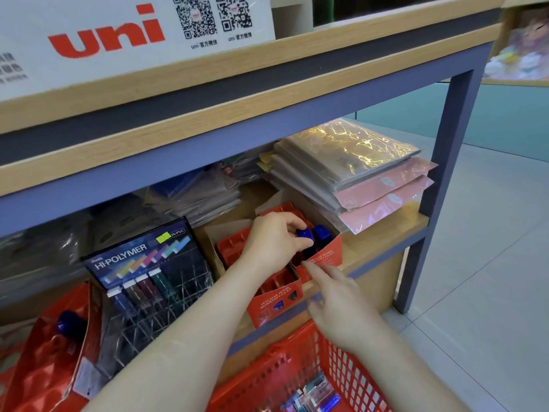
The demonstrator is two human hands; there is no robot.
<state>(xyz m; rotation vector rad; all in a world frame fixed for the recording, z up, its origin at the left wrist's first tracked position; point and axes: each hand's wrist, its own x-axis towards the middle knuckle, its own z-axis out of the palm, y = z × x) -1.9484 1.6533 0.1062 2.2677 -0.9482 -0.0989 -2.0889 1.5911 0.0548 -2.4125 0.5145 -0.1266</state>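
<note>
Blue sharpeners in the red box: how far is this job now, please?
Done: one blue sharpener already sits at the right end of the red box. In hand: the left hand pinches a second sharpener in the box, while the right hand touches the box front. Left: most tray slots look empty, so much seems left if it is restocking.

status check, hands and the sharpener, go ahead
Left hand pinching blue sharpener in red display box. Right hand open, index fingertip at box front. Second sharpener close beside, path upward clear.
</note>
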